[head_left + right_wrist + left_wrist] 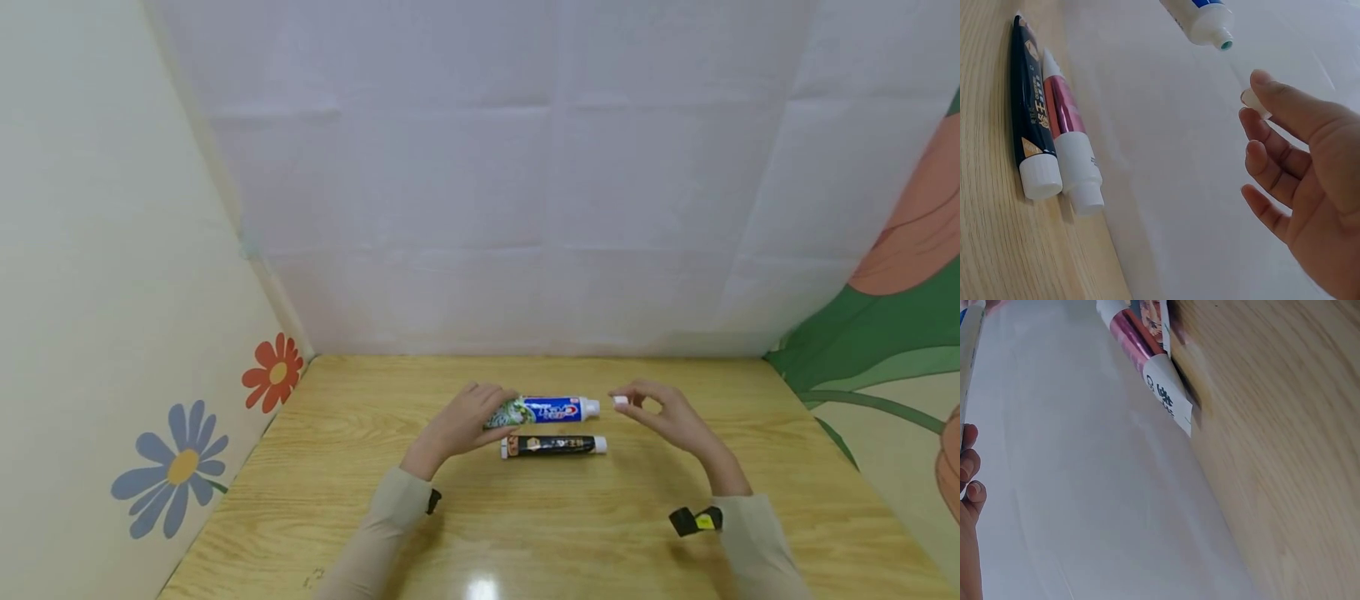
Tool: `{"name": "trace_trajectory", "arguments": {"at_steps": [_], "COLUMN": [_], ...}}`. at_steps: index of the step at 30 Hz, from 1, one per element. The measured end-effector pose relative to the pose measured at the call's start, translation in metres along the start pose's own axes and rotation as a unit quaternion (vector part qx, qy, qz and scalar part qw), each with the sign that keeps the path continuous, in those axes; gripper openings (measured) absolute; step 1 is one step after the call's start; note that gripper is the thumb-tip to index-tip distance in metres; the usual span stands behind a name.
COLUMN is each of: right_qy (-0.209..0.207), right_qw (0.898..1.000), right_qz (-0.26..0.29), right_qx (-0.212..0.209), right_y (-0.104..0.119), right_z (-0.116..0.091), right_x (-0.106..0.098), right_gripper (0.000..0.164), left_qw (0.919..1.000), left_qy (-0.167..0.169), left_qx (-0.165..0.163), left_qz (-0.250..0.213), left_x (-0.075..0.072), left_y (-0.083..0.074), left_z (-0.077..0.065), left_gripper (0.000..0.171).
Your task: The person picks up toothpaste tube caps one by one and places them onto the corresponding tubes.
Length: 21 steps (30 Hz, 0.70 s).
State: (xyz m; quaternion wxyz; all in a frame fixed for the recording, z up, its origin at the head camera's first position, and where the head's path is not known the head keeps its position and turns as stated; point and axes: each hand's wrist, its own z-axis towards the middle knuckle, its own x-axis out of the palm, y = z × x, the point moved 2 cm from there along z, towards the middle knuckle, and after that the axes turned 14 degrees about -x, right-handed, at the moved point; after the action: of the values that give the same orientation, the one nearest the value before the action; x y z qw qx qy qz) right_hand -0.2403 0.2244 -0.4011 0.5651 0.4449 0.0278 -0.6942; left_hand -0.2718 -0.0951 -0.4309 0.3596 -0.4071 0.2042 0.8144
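My left hand [465,421] grips the printed rear part of a blue toothpaste tube [555,409], raised off the table with its white end pointing right. Its uncapped nozzle [1225,44] shows a bit of green at the mouth in the right wrist view. Just to the right, my right hand [671,417] pinches a small white cap [1259,105] between thumb and forefinger, a short gap from the nozzle; the other fingers are loosely bent. A black toothpaste tube [558,446] with a white cap lies nearer me. Beside it lies a pink and white tube [1069,112], hidden in the head view.
The wooden table [570,533] ends at a white cloth backdrop [525,208]. Painted flowers [182,467] decorate the left wall, and large green leaves and coral shapes cover the right one. Black wrist cameras [684,522] sit at both cuffs.
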Motion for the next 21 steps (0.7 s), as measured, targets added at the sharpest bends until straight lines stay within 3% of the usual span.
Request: {"name": "trace_trajectory", "arguments": {"at_steps": [6, 21], "right_qy": [-0.023, -0.030], "right_qw": [1.000, 0.999], "right_qz": [-0.006, -0.005], "right_qx": [-0.009, -0.008], "right_y": [-0.018, -0.011], "right_z": [-0.003, 0.003], "right_x": [0.008, 0.007], "right_gripper": [0.027, 0.022], "left_qw": [0.9996, 0.9989], "left_qy": [-0.027, -0.041], "left_qx": [0.002, -0.022], "left_qz": [0.000, 0.009], "left_x": [-0.005, -0.010], "left_y": [0.000, -0.003], "left_z": [0.002, 0.004], "left_gripper": [0.052, 0.054]}}
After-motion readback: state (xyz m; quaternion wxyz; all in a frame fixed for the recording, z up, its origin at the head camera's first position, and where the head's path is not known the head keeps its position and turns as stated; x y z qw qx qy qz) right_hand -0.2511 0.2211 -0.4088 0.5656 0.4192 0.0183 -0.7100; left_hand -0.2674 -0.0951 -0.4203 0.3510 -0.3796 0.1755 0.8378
